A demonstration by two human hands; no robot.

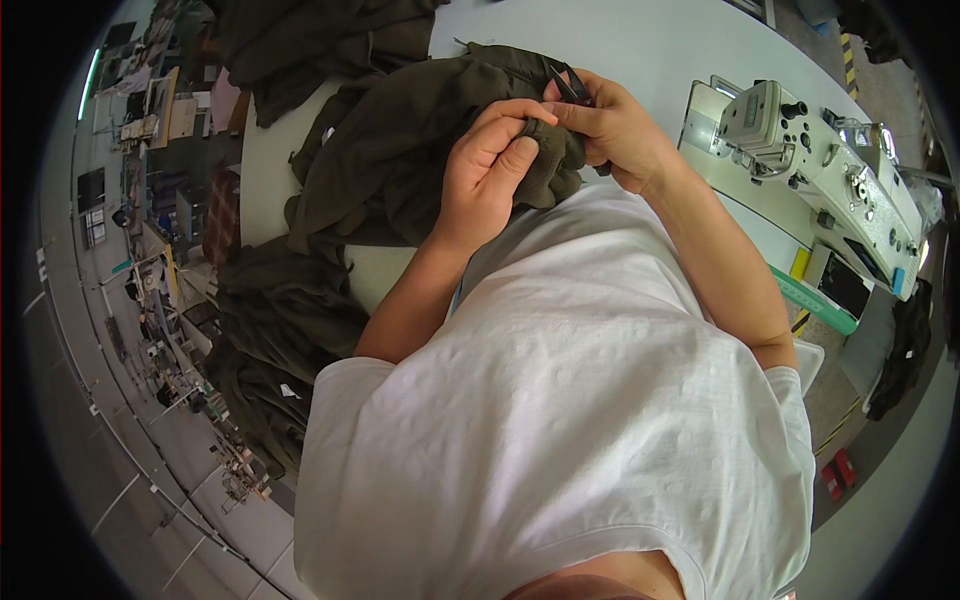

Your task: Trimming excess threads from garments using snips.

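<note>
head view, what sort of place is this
Most likely a garment sewing workshop: an industrial sewing machine stands on the white table, dark olive garments lie piled on it, and both hands work one piece with small black snips.

Hidden and indistinct parts. The palm of the left hand [490, 175] and the fingertips of the right hand [610, 125] were buried in a fold of the dark olive garment [400, 160], so the exact grip could not be read. A small black tool [570, 85] at twelve o'clock showed only its tip; its kind could not be told. The white shirt [570, 420] covered the near edge of the worktop [640, 40]. The sewing machine [830, 180] at two o'clock was bent by the lens rim. Workstations at nine o'clock were too small to identify.
</note>
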